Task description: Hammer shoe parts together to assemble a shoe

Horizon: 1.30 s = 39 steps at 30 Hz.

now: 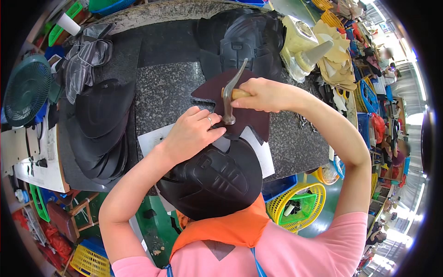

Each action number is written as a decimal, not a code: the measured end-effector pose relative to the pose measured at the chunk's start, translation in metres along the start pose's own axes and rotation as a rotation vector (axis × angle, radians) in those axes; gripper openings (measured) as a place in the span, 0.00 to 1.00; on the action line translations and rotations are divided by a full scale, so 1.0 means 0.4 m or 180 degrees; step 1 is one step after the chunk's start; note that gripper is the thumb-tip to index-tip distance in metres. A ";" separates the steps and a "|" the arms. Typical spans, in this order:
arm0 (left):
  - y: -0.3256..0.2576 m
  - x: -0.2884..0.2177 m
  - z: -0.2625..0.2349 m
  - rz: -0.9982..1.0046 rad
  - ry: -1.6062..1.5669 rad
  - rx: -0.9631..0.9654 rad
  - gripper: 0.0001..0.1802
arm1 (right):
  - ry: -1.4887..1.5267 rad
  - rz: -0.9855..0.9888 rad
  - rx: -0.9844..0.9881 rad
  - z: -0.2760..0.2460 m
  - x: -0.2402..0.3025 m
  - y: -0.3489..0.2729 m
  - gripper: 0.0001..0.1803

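Note:
My right hand is closed round the short wooden handle of a hammer. Its curved metal head points away from me at one end, and the round face rests on or just above a dark maroon sheet piece with notched edges. Beside that face, my left hand, a ring on one finger, presses its fingertips together at the sheet's edge; what they pinch, if anything, is hidden. Nearer to me lies a black moulded panel with raised ridges, partly over the table edge. White paper shows under the work.
Black curved pieces are stacked at left, near a tied dark bundle and a green fan. More moulded black pieces lie at the far side. A cream container with a nozzle stands right. Yellow baskets sit below the table.

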State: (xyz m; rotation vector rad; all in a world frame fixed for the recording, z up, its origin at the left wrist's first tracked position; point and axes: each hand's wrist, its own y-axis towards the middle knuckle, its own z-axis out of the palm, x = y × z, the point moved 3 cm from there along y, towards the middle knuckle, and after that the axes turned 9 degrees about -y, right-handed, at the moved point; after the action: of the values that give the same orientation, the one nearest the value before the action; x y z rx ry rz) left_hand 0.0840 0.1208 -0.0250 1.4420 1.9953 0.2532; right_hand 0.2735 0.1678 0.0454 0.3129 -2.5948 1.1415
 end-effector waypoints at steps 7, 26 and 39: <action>-0.001 0.005 -0.004 0.0142 0.0158 -0.0004 0.09 | -0.1780 -0.0523 -0.1806 0.162 0.027 -0.128 0.11; 0.113 -0.046 -0.043 -0.0335 -0.0138 0.0254 0.20 | 0.0857 0.0005 -0.3151 0.193 -0.169 -0.271 0.14; 0.039 -0.057 -0.008 -0.0661 -0.0107 0.0712 0.19 | -0.0919 -0.0733 -0.1934 0.131 -0.082 -0.159 0.14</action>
State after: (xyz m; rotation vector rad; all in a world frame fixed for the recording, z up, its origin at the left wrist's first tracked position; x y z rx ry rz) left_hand 0.0984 0.1067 -0.0055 1.3463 2.1802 -0.0867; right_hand 0.3145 0.0893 0.0435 0.6449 -2.8926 0.2144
